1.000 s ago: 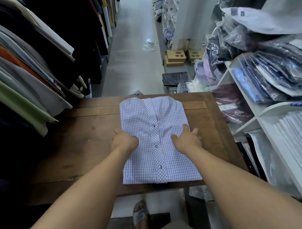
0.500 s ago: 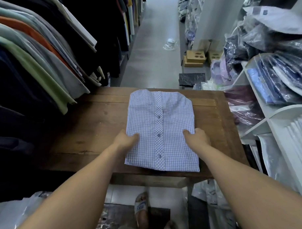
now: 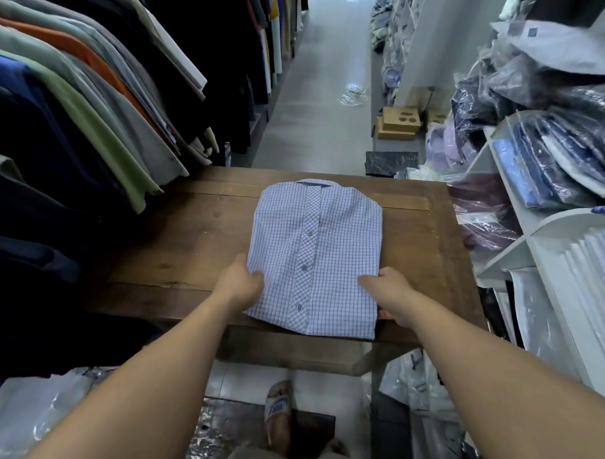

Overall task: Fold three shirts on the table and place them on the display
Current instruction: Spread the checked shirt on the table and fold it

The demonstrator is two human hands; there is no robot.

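Your left hand (image 3: 239, 283) pinches the left edge of the shirt (image 3: 315, 249), which lies folded, buttons up, near the front of the table (image 3: 165, 254). Your right hand (image 3: 389, 295) clamps the opposite edge. That matched hold probably lets it lift flat toward the shelves (image 3: 514, 256).

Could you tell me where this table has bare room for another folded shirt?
The wooden table is bare left of the checked shirt, beside the hanging shirts; a narrower strip lies right. Left hand and right hand crowd its near edge.
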